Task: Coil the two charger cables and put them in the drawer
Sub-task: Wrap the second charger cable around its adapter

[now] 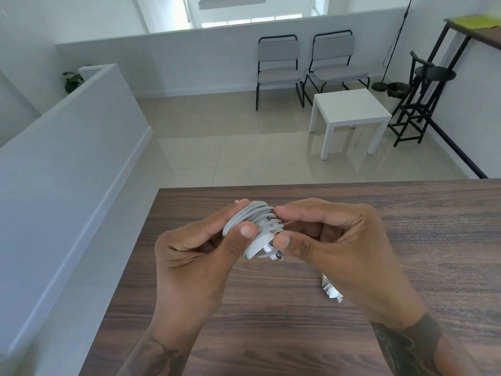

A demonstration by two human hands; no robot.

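Note:
A white charger cable [254, 217] is wound into a tight bundle and held above the dark wooden table [406, 226]. My left hand [200, 245] grips the bundle from the left, thumb on its front. My right hand [339, 240] pinches the cable's end at the bundle's right side, between thumb and fingers. A second white cable [330, 290] lies on the table below my right hand, mostly hidden by it; only a short wrapped piece and a plug show. No drawer is in view.
The table's far edge runs just beyond my hands, its left edge beside a white half wall [67, 158]. On the tiled floor beyond stand a small white side table [349, 109], two grey chairs [279, 63] and a black stool [431, 77].

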